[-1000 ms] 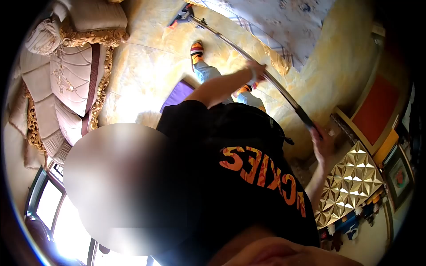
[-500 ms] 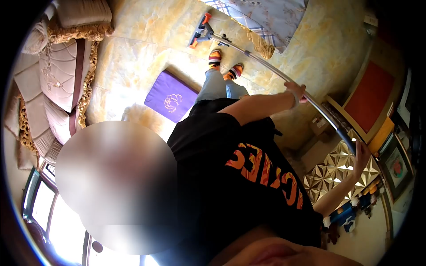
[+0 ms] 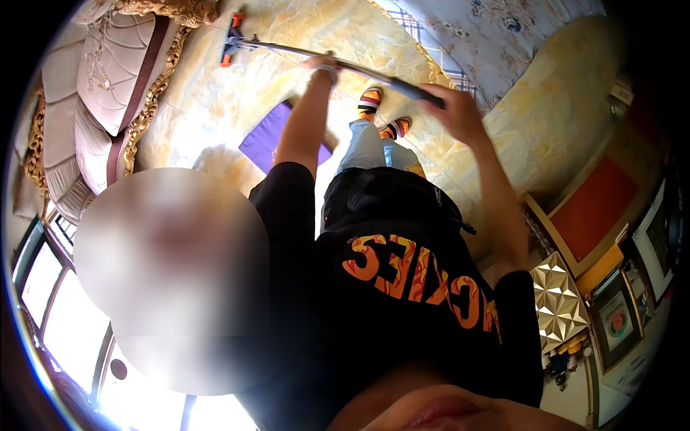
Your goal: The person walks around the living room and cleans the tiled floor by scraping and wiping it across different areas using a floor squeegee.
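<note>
Shiny yellow floor (image 3: 194,79) is under a long mop (image 3: 370,72). The mop's flat head (image 3: 231,43) has orange ends. It is out past the left hand (image 3: 323,63), off to the left, and looks like it is down on the floor. The left hand is wrapped around the middle of the silver pole, with a pale band (image 3: 328,70) on its wrist. The right hand (image 3: 458,113) is closed on the dark grip (image 3: 415,92) at the other end. So the two hands are apart, and both are clamped on the mop.

The mop is in use, I think, as its head is out and both hands have it. I can't see a wet trail or a heap of dirt, so I can't tell how much is done or how much is left.

Striped shoes (image 3: 369,100) are between the hands, nearer the body than the pole. A purple mat (image 3: 263,138) is partly hidden behind the left arm. Farther left of the left hand is a big pale sofa (image 3: 61,129) with curly gold edges, and the mop head is near it. Ahead of the right hand is a flowery cloth (image 3: 496,32). Well off to the right of that hand are a red panel (image 3: 593,212) and a picture frame (image 3: 617,322).
</note>
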Demonstrator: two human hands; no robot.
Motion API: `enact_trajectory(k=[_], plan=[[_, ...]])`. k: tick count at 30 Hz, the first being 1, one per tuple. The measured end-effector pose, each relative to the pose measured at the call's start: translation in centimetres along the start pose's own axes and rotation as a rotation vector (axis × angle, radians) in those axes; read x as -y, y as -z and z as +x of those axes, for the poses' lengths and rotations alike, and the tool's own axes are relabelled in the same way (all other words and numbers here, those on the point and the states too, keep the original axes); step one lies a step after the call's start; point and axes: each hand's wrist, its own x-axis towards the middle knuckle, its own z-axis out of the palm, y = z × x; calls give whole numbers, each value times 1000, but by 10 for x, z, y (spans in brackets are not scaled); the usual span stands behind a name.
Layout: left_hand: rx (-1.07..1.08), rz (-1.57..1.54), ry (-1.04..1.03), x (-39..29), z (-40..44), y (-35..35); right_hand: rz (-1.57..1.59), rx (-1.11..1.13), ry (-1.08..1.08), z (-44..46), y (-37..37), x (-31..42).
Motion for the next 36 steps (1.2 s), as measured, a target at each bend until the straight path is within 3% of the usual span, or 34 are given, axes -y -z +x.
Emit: enact_trajectory(k=[1,5,6,10,15,16,17,19,20,21,23,25,27,28,31,36], plan=[[-170,-48,-72,-44,-52,27,8,77,33,11,-19,12],[-353,920,-177,-76,-116,83,-243,347,87,20,-92,12],[-469,1019,-325,-64,-115,87,-416,406,123,13,-87,23],[-88,468,-164,-23,-137,73,-374,286,197,-27,-61,-9],[391,364,175,42,-212,16,-470,299,93,-117,37,-50],[589,256,272,94,-170,2,-488,303,71,-141,56,-63],[454,318,268,94,-237,-17,-540,350,24,-167,78,-71],[469,247,317,138,-279,-49,-586,378,-23,-214,117,-87],[312,178,262,169,-289,-70,-584,379,-28,-242,135,-95],[337,73,238,187,-306,-81,-575,392,-58,-266,152,-100],[183,-195,308,238,-304,-115,-559,392,-117,-307,184,-111],[329,-292,343,283,-290,-137,-524,381,-170,-335,209,-120],[372,-240,369,290,-320,-158,-434,288,-82,-351,231,-128],[436,-512,446,289,-332,-157,-385,237,-33,-352,240,-130],[303,-510,499,286,-355,-174,-507,215,8,-348,264,-121],[419,-702,504,272,-340,-157,-677,253,54,-310,268,-111]])
